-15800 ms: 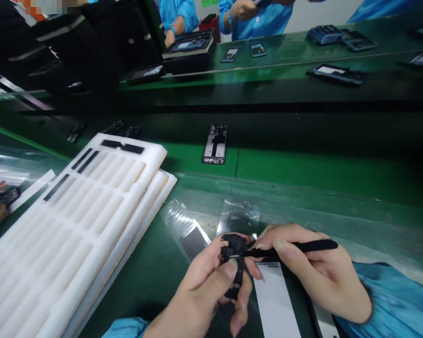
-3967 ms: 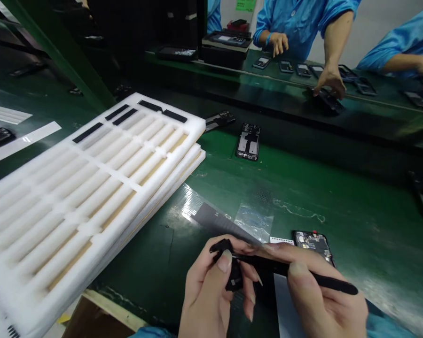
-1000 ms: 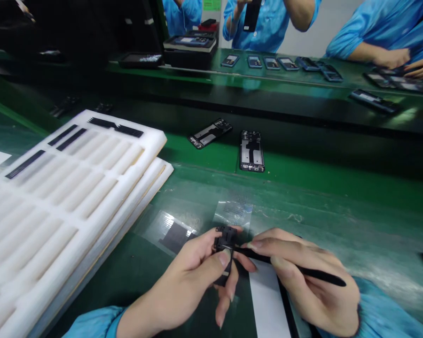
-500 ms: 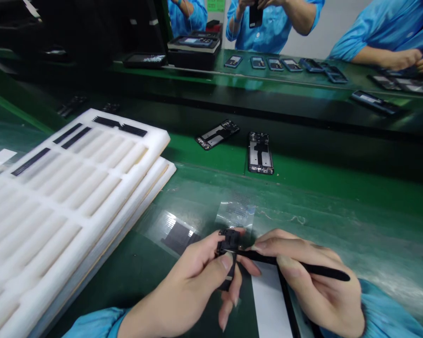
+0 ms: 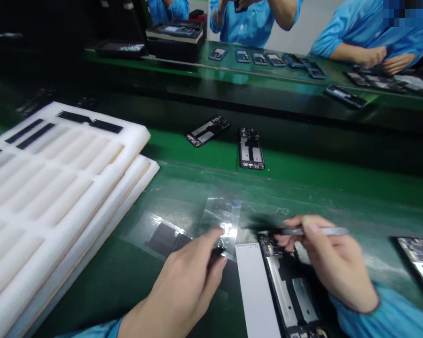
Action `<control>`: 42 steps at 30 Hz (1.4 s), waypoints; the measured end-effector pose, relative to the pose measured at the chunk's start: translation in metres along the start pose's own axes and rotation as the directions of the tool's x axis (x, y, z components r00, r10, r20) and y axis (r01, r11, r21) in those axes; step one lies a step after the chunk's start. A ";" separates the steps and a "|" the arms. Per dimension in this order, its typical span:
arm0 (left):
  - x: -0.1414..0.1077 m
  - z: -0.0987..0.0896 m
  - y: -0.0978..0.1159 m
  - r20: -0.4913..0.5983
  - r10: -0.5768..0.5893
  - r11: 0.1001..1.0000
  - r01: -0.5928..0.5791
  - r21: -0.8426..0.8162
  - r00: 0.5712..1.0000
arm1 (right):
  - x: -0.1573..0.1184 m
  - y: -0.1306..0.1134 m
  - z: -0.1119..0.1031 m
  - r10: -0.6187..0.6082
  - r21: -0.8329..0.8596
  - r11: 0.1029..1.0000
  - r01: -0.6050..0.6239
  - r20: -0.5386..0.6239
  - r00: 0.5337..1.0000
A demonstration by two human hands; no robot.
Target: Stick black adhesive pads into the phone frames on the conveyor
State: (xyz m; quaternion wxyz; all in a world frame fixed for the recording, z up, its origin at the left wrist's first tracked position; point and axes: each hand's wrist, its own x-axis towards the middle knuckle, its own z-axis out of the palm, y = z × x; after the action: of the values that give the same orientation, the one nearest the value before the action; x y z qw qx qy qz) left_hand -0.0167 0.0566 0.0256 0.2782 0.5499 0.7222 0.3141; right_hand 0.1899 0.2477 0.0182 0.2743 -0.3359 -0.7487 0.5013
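The open phone frame (image 5: 284,286) was laid on the tabletop (image 5: 116,277); it seemed stiff but fragile, best gripped by its side rims. Left of it, a small dark part (image 5: 215,256), likely light, was pinched by the fingers of the left hand (image 5: 183,277). Over its far end, a slim tool (image 5: 333,231) was held in the right hand's (image 5: 341,267) fingers.
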 end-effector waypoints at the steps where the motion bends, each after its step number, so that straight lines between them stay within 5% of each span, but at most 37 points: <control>1: 0.001 0.006 -0.001 0.019 0.151 0.972 -0.152 0.179 0.988 | -0.004 0.004 0.002 0.029 -0.029 0.999 -0.029 0.024 0.999; 4: 0.004 0.018 -0.001 0.187 0.397 0.739 -0.434 0.516 0.899 | -0.016 0.009 0.010 0.020 -0.108 0.994 -0.008 0.106 0.994; 8: 0.006 0.024 0.000 0.306 0.390 0.591 -0.491 0.639 0.868 | -0.020 0.016 0.010 -0.093 -0.101 0.989 0.111 0.164 0.982; 18: 0.010 0.030 -0.005 0.292 0.411 0.601 -0.498 0.626 0.864 | -0.015 0.019 0.008 -0.197 -0.053 0.975 0.217 0.249 0.948; 34: 0.011 0.034 -0.002 0.286 0.342 0.658 -0.445 0.608 0.895 | -0.005 0.011 -0.001 -0.167 -0.025 0.980 0.195 0.416 0.894; 42: 0.016 0.033 -0.001 0.258 0.415 0.657 -0.484 0.578 0.873 | -0.018 0.023 0.003 -0.212 -0.119 0.957 0.265 0.335 0.918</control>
State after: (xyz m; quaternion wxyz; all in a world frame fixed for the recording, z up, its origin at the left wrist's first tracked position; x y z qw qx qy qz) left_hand 0.0032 0.0768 0.0027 0.0301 0.7868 0.6104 0.0859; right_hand 0.2041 0.2377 -0.0060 0.1807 -0.1775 -0.8567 0.4494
